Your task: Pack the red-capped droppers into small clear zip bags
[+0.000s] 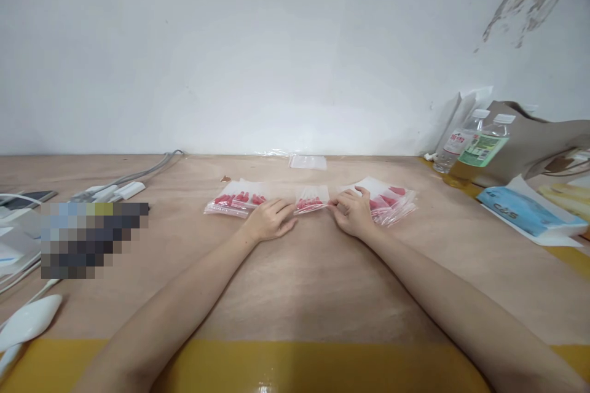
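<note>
Between my hands lies a small clear zip bag (311, 198) with several small red pieces in it, its zip edge toward me. My left hand (273, 220) is closed, with its fingertips at the bag's left corner. At the right corner, my right hand (353, 211) pinches the same edge between thumb and fingers. To the left is a pile of similar filled bags (239, 198), partly behind my left hand. Another pile of filled bags (391, 202) lies beside and behind my right hand. What exactly the red pieces are is too small to tell.
Flat clear bags (308, 162) lie near the wall. At right stand two bottles (483, 141), a grey bag (544, 141) and a blue tissue pack (534, 209). Cables, white plugs (115, 191) and a white plastic object (30, 322) lie at left. Yellow tape (276, 362) runs along the front edge.
</note>
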Demonstrator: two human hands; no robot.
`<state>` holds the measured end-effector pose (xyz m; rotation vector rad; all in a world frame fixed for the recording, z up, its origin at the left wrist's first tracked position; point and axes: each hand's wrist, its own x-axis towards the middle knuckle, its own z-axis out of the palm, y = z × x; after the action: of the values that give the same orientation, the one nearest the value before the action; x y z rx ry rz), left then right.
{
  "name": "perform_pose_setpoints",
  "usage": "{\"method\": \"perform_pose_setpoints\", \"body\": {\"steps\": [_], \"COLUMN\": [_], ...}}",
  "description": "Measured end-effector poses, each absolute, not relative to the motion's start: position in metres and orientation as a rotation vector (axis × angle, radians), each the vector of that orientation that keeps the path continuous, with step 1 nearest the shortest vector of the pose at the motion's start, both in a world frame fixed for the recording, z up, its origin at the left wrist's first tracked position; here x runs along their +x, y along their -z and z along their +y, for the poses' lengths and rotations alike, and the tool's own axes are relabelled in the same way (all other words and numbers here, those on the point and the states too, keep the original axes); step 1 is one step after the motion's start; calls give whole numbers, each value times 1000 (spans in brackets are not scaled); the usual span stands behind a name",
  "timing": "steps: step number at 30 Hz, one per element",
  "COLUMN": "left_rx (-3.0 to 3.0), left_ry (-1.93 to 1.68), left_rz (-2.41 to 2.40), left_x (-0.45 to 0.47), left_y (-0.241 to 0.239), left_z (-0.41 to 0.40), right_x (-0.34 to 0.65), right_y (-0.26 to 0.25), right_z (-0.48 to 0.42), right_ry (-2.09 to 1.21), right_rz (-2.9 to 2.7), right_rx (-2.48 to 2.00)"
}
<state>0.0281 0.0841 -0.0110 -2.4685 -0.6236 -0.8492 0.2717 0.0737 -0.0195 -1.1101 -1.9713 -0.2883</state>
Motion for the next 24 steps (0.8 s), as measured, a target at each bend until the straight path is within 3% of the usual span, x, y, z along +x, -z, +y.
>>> {"method": "perform_pose_setpoints", "body": {"steps": [14, 24], "left_rx": [-2367, -2374], "left_ry": [818, 814], "left_rz": [-687, -593], "left_x": [28, 28], "left_y": [13, 11], "left_z": [90, 88], "right_x": [272, 271], "right_y": [22, 20], "right_z": [77, 77], "right_ry": [730, 475], "right_rz": [-2215, -2045], "right_rx": [-857, -1052]}}
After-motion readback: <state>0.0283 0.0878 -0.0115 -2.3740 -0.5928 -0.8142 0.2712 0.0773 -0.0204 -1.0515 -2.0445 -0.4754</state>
